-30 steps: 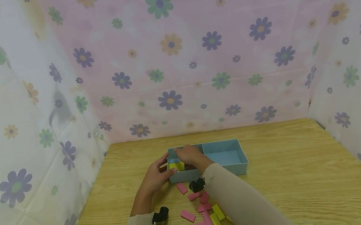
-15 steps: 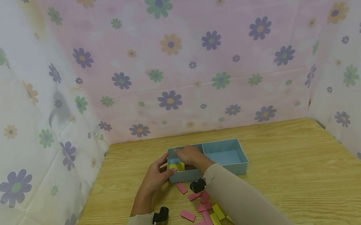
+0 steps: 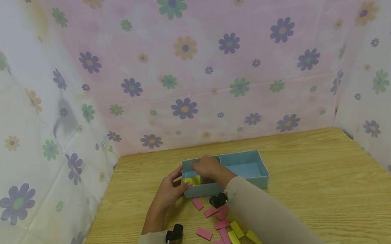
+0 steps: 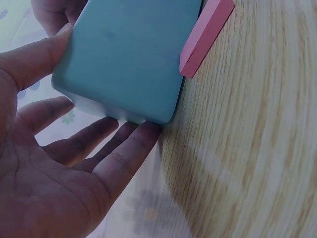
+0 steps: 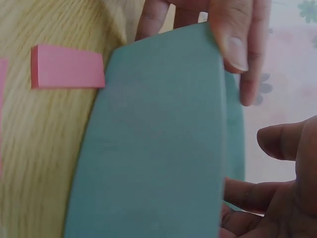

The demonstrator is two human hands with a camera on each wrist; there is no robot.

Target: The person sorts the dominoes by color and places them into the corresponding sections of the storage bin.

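The blue box (image 3: 259,183) is set near the far edge of the surface (image 3: 315,184), its left end gripped by the left hand (image 3: 168,191). The right hand (image 3: 210,168) is held inside the left compartment, its grip hidden, beside yellow pieces (image 3: 191,180). Pink blocks (image 3: 221,224) are scattered farther from that edge.

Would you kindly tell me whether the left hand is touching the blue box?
Touching: the left wrist view shows the left hand with fingertips against the end of the blue box, no gap between them.
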